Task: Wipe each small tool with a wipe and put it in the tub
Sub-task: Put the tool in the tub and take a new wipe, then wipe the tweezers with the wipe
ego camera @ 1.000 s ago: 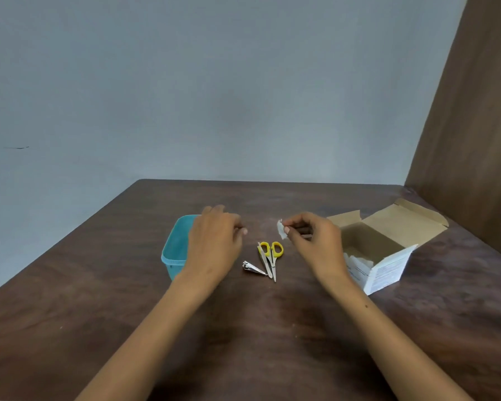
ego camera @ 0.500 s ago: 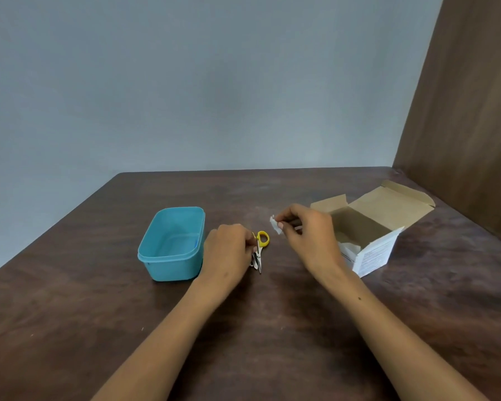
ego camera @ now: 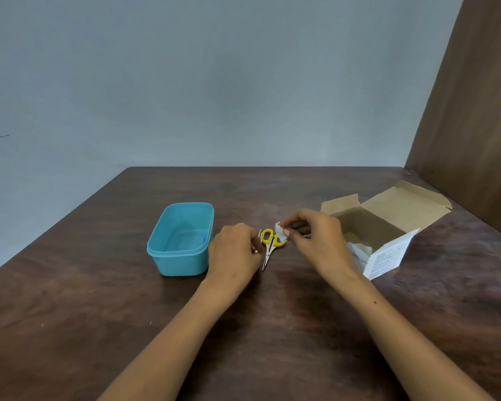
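Two hands: both work at the middle of a dark wooden bench [ego camera: 99,328], bare forearms reaching in from the near edge.
Left hand [ego camera: 235,253]: rests knuckles up just right of the tub, fingers curled down at a small metal tool [ego camera: 257,241]; only slivers of that tool show past the fingers, so its kind cannot be told, and whether the grip has closed on it cannot be told.
Right hand [ego camera: 315,241]: raised slightly over the bench, thumb and fingertips pinching a wipe; grip closed tight on it.
Wipe [ego camera: 279,227]: small white crumpled piece, held at the fingertips just above the right handle loop of the scissors.
Scissors [ego camera: 268,246]: small, yellow handles, metal blades; lie flat on the bench between the two hands, handles away from the person, blade tips toward the near edge.
Tub [ego camera: 182,264]: teal plastic, rectangular, rounded corners, no lid on it; stands on the bench left of the left hand, nothing seen inside.
Box [ego camera: 388,256]: cardboard carton, flaps open, white printed panel facing the near side; stands right of the right hand, white material visible inside.
Backdrop: pale grey-blue wall behind the bench; brown wooden panel at the right.
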Tool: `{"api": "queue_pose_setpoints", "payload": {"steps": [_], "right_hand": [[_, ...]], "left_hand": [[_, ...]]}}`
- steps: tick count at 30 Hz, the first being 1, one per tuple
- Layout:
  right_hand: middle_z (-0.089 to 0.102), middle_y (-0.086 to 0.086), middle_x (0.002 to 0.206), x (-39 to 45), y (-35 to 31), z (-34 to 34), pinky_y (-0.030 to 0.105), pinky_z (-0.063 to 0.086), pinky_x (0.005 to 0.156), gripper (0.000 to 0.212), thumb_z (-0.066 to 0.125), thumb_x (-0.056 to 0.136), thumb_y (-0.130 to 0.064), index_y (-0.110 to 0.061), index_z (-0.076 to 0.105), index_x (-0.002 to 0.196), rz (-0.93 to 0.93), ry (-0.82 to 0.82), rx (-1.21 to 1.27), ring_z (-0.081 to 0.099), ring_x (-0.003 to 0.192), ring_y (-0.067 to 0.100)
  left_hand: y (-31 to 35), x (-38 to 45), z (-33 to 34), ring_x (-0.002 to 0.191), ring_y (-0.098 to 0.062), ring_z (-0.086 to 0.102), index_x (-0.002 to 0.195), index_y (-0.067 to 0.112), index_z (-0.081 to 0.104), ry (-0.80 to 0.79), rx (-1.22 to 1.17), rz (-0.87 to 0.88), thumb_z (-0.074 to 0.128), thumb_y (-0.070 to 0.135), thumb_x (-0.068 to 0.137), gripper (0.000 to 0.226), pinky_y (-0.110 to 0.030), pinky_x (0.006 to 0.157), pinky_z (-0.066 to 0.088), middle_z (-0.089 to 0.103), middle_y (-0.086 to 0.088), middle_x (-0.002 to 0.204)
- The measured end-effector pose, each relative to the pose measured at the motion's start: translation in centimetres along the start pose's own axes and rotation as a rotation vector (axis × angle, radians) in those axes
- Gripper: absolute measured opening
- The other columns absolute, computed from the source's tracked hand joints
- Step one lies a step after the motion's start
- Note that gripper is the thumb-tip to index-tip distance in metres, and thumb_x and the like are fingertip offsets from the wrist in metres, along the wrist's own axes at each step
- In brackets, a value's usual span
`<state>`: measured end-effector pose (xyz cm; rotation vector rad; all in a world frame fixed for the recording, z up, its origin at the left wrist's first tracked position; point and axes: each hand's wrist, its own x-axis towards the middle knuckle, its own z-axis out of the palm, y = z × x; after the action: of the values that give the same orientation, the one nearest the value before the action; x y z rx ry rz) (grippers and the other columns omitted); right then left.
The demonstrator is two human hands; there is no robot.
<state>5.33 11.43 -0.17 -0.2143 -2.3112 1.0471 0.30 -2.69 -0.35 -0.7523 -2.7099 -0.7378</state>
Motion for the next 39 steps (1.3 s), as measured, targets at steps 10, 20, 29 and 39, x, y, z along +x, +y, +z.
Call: {"api": "queue_pose_setpoints", "payload": {"steps": [10, 20, 29, 39], "right_hand": [[0.067, 0.007, 0.074, -0.2, -0.6, -0.9, 0.028, 0.058, 0.061, 0.023, 0.068, 0.076, 0.006, -0.017, 0.068, 0.074, 0.264, -0.020, 0.459, 0.067, 0.068, 0.015], [0.072, 0.006, 0.072, -0.5, -1.0, -1.6, 0.032, 0.059, 0.063, 0.011, 0.079, 0.070, -0.005, -0.012, 0.071, 0.072, 0.207, 0.074, 0.442, 0.071, 0.069, 0.019], [0.068, 0.006, 0.067, -0.4, -1.3, -1.5, 0.025, 0.058, 0.058, 0.022, 0.061, 0.082, 0.000, -0.017, 0.072, 0.074, 0.178, 0.093, 0.387, 0.062, 0.053, 0.006], [0.073, 0.004, 0.082, -0.8, -1.7, -0.7, 0.026, 0.056, 0.056, 0.016, 0.065, 0.082, -0.001, -0.014, 0.073, 0.079, 0.137, -0.008, 0.496, 0.070, 0.075, 0.017]], "left_hand": [[-0.3, 0.3, 0.1, 0.066, -0.015, 0.067, 0.073, 0.019, 0.061, 0.106, -0.569, -0.078, 0.080, 0.012, 0.071, 0.020, -0.027, 0.060, 0.056, 0.068, 0.000, 0.072], [0.7, -0.5, -0.1, 0.074, -0.012, 0.069, 0.083, 0.014, 0.071, -0.034, -0.987, -0.231, 0.076, 0.007, 0.075, 0.011, -0.022, 0.062, 0.054, 0.073, -0.004, 0.079], [0.8, -0.6, -0.3, 0.079, -0.015, 0.071, 0.089, 0.015, 0.072, -0.038, -1.092, -0.232, 0.072, 0.002, 0.078, 0.017, -0.021, 0.067, 0.056, 0.074, -0.007, 0.084], [0.8, -0.6, -0.7, 0.078, -0.012, 0.072, 0.098, 0.004, 0.072, -0.045, -1.223, -0.197, 0.069, -0.002, 0.079, 0.020, -0.017, 0.064, 0.054, 0.075, -0.009, 0.087]]}}
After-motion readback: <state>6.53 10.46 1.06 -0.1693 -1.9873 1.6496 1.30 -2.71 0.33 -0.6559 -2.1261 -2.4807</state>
